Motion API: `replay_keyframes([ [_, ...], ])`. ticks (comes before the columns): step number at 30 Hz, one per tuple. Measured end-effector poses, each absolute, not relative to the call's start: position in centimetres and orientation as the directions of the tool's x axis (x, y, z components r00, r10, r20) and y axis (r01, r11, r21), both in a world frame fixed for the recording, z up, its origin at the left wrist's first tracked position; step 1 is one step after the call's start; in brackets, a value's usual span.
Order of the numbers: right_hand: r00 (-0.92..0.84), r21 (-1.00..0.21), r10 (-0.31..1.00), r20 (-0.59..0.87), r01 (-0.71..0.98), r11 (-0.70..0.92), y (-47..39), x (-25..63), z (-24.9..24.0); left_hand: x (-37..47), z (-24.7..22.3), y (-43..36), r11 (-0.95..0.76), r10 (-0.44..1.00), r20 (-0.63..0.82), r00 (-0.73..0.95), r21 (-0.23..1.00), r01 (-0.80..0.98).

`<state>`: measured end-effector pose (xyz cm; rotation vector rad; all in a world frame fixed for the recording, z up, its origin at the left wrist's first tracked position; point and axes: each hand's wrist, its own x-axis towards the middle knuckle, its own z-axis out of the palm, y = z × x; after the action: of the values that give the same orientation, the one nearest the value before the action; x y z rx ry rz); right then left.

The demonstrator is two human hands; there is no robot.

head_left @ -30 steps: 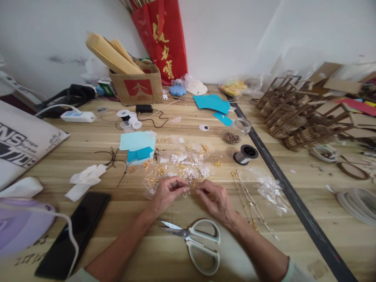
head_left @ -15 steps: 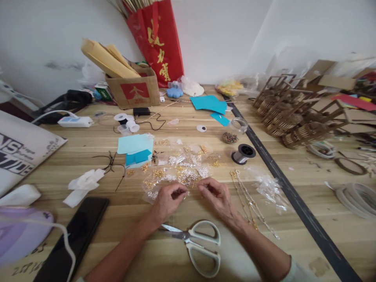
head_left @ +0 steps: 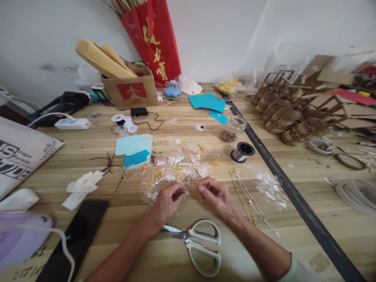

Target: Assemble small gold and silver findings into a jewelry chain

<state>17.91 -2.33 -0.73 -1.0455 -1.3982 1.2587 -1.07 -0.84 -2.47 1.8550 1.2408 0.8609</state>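
Observation:
My left hand (head_left: 170, 199) is closed, thumb against fingers, at the near edge of the small bags of beads; what it pinches is too small to name. Just to the right, my right hand (head_left: 214, 192) is closed in a similar pinch, its contents also hidden. A narrow gap lies between the fingertips. Beyond them spread gold beads (head_left: 157, 173) and silver beads (head_left: 188, 175) on clear plastic bags. White-handled scissors (head_left: 202, 239) lie with blades slightly parted between my forearms. Gold and silver chains (head_left: 249, 199) rest to the right of my right hand.
A wire spool (head_left: 242, 152) and a jar of dark beads (head_left: 230, 135) stand behind the chains. Left are a black phone (head_left: 76, 235), white cloth strips (head_left: 82, 188) and blue card (head_left: 133, 145). Wooden basket-like frames (head_left: 293, 111) crowd the right; a cardboard box (head_left: 132, 92) stands at the back.
The whole view has shifted slightly, with the background things a little further left and up. Both hands keep nearly the same pinched pose and place.

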Motion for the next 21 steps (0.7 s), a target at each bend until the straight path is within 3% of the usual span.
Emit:
replay_keyframes([
  [10, -0.301, -0.988, 0.947, 0.111, -0.141, 0.071, -2.65, 17.74, -0.02, -1.17, -2.92, -0.96, -0.355, 0.924, 0.200, 0.326, 0.762, 0.541],
  [21, -0.240, -0.969, 0.965, 0.105, -0.244, 0.045, -2.24, 17.71, -0.47, -1.13, -2.52, -0.68, -0.223, 0.960, 0.082, 0.266, 0.798, 0.560],
])
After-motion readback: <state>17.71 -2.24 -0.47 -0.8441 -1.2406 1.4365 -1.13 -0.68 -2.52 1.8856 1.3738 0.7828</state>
